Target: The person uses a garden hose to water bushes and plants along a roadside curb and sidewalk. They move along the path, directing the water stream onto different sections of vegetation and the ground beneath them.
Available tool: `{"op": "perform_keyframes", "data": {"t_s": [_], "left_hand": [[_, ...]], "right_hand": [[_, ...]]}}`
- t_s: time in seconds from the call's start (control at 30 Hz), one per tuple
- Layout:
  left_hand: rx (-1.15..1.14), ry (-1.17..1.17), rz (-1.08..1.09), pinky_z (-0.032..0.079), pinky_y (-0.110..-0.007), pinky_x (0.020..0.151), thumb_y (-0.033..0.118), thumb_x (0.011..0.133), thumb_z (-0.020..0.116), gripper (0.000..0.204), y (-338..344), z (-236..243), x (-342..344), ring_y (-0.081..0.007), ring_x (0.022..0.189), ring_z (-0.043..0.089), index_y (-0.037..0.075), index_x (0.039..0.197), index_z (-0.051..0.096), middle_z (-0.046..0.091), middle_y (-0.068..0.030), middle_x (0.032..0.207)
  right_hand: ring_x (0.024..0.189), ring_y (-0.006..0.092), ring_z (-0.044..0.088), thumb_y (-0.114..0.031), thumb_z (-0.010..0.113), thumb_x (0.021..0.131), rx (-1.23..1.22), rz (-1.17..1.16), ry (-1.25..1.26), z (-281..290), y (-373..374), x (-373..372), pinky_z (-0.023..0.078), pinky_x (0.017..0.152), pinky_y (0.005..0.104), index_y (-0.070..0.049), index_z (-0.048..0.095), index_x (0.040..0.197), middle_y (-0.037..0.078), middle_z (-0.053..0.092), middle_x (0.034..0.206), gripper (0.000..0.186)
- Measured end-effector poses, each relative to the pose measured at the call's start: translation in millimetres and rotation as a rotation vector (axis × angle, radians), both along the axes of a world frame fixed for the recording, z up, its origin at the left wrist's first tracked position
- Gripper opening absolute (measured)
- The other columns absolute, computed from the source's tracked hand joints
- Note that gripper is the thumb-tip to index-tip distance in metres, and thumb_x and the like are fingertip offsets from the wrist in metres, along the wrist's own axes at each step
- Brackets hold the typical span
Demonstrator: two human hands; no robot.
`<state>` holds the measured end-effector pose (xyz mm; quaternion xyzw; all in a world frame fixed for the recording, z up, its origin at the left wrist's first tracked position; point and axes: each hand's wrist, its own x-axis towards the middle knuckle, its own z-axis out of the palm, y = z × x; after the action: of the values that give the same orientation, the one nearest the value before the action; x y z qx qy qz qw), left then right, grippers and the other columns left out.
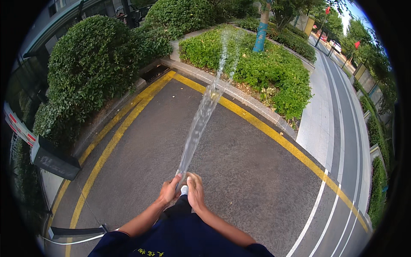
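Note:
My left hand and my right hand are together in front of my body, both closed round the end of a hose. Fingers cover most of the hose end, so its exact shape is hard to make out. From it a clear water jet shoots forward and slightly right. Over the yellow line the stream breaks into drops and reaches the low green plants in the bed. A pale hose curves along the ground at the lower left; my body hides where it leads.
A stone curb edges the planting bed, where a tree trunk wears a blue wrap. Large rounded shrubs stand at left, above a dark box. Yellow lines cross the asphalt; a paved walkway runs along the right.

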<state>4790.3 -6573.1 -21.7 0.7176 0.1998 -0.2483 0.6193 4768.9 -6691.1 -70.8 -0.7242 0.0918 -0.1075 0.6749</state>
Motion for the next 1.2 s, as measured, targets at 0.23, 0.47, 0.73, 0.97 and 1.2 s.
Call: {"op": "perform_keyframes", "data": {"t_s": [0.23, 0.47, 0.73, 0.97, 1.2], "left_hand": [[-0.169, -0.052, 0.059, 0.034, -0.032, 0.040, 0.043, 0.088, 0.049, 0.044, -7, 19, -21, -0.0162, 0.042, 0.044, 0.002, 0.072, 0.054, 0.048, -0.0077, 0.053], [-0.287, 0.048, -0.064, 0.036, -0.029, 0.045, 0.040, 0.094, 0.050, 0.040, 4, 44, -29, -0.0144, 0.046, 0.042, 0.005, 0.074, 0.049, 0.048, -0.0063, 0.058], [-0.431, 0.012, -0.035, 0.039, -0.028, 0.043, 0.037, 0.093, 0.056, 0.038, 41, 32, -26, -0.0144, 0.047, 0.047, 0.004, 0.074, 0.053, 0.050, -0.0060, 0.058], [-0.367, -0.046, 0.099, 0.038, -0.028, 0.039, 0.033, 0.091, 0.056, 0.036, 97, 11, -27, -0.0151, 0.040, 0.046, 0.005, 0.069, 0.053, 0.050, -0.0060, 0.053], [-0.339, -0.106, 0.116, 0.034, -0.028, 0.038, 0.034, 0.092, 0.053, 0.038, 128, 11, -39, -0.0152, 0.040, 0.044, 0.004, 0.068, 0.053, 0.049, -0.0064, 0.052]], "right_hand": [[0.111, 0.0208, 0.054, -0.017, 0.070, 0.077, 0.257, 0.833, 0.416, -24, 13, -51, 0.043, 0.095, 0.0361, -0.004, 0.054, 0.113, 0.007, 0.059, 0.111, 0.042], [0.083, 0.0163, 0.055, -0.020, 0.061, 0.075, 0.212, 0.810, 0.442, -11, 52, -57, 0.043, 0.075, 0.0330, -0.005, 0.058, 0.080, 0.006, 0.059, 0.083, 0.016], [0.061, 0.0167, 0.053, -0.019, 0.061, 0.070, 0.127, 0.668, 0.493, -26, 88, -59, 0.039, 0.058, 0.0328, -0.008, 0.053, 0.063, 0.003, 0.055, 0.061, 0.014], [0.062, 0.0151, 0.055, -0.020, 0.064, 0.073, 0.064, 0.729, 0.565, -6, 130, -54, 0.041, 0.058, 0.0315, -0.009, 0.056, 0.063, 0.003, 0.059, 0.065, 0.017], [0.065, 0.0168, 0.058, -0.017, 0.063, 0.071, 0.115, 0.654, 0.556, -43, 178, -63, 0.042, 0.059, 0.0337, -0.006, 0.061, 0.066, 0.007, 0.062, 0.067, 0.012]]}}
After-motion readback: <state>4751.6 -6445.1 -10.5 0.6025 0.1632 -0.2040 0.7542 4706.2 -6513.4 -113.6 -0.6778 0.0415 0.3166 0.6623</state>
